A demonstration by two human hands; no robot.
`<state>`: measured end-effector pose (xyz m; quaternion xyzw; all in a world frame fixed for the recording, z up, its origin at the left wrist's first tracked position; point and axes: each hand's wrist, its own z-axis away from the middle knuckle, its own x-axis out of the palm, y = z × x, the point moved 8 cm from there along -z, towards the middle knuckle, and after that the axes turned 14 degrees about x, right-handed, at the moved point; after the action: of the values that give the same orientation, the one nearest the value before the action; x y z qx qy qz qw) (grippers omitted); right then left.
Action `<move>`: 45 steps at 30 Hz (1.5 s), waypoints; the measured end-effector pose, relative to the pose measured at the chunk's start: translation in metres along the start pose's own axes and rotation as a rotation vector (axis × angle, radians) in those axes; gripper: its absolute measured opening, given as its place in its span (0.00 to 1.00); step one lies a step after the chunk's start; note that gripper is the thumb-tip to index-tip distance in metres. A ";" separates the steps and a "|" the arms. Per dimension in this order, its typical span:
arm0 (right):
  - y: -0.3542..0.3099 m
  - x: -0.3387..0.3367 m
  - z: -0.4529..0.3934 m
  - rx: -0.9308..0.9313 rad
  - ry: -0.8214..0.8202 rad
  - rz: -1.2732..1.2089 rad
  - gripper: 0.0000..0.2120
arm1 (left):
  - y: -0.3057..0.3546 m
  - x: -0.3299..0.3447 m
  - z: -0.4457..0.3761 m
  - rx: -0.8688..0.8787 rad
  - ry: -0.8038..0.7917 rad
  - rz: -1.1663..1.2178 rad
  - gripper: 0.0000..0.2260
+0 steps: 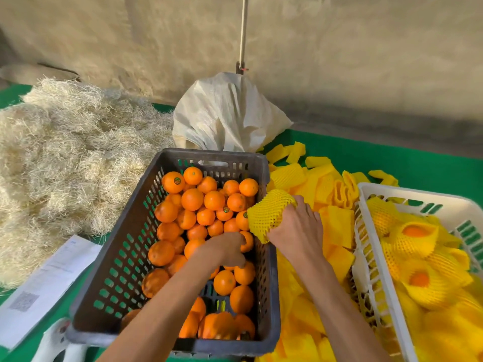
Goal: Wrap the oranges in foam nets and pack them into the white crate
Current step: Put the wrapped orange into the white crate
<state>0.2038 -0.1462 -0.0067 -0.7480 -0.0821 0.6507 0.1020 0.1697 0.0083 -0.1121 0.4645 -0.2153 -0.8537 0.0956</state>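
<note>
Head view, looking down on a green worktop (366,158). At centre, a dark slotted crate (122,257) filled with loose oranges (192,199), some bearing small stickers. Inside it, left hand (225,249) reaching down among the fruit, fingers curled around one orange (247,241) near the crate's right wall. Just above that wall, right hand (296,232) gripping a yellow foam net (268,212), the net stretched open like a sleeve, its mouth toward the dark crate. Beside the dark crate on the right, a heap of flat yellow nets (337,223) spread across the worktop. Further right, the white crate (366,231), partly cut off by the frame edge, holding wrapped oranges (415,239) with orange skin showing through the net openings. To the left, a big pile of pale wood wool (65,158); in front of it, a printed sheet of paper (49,280). Behind the dark crate, a white woven sack (224,113), bunched at the top against a pole (243,30).
</note>
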 end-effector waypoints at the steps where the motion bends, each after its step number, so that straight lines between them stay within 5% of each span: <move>1: 0.000 0.002 0.000 -0.004 -0.016 0.008 0.20 | 0.001 0.013 -0.008 -0.008 -0.069 -0.041 0.33; 5: 0.002 0.010 -0.003 0.003 -0.082 0.013 0.27 | 0.016 0.047 -0.030 0.006 -0.259 -0.281 0.33; 12: -0.001 0.008 0.005 0.007 -0.093 0.004 0.24 | 0.017 0.057 -0.044 0.038 -0.075 -0.434 0.22; 16: -0.001 0.002 0.012 0.004 -0.113 0.045 0.27 | 0.003 0.029 -0.024 -0.014 0.062 -0.175 0.25; 18: 0.003 0.000 0.013 0.010 -0.135 0.078 0.28 | -0.006 -0.008 -0.003 -0.031 0.303 0.037 0.14; 22: 0.005 -0.004 0.015 0.025 -0.170 0.114 0.31 | -0.023 -0.059 0.053 0.023 0.677 0.608 0.14; 26: -0.005 -0.008 0.021 -0.005 -0.175 0.084 0.28 | -0.010 -0.056 0.084 0.206 0.722 1.271 0.33; 28: -0.011 -0.010 0.025 -0.021 -0.176 0.064 0.26 | 0.008 -0.056 0.093 0.332 0.695 1.426 0.27; 31: -0.019 -0.015 0.031 -0.041 -0.182 0.006 0.19 | 0.033 -0.055 0.104 0.464 0.653 1.563 0.17; 37: -0.024 -0.015 0.039 -0.046 -0.338 -0.270 0.12 | 0.067 -0.039 0.113 0.475 0.536 1.853 0.19; 45: -0.014 -0.015 0.049 -0.053 -0.409 -0.372 0.14 | 0.078 -0.033 0.118 0.441 0.590 1.551 0.25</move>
<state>0.1536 -0.1339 0.0046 -0.5756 -0.2539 0.7559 0.1814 0.0868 -0.0160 0.0039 0.3971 -0.5992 -0.3301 0.6118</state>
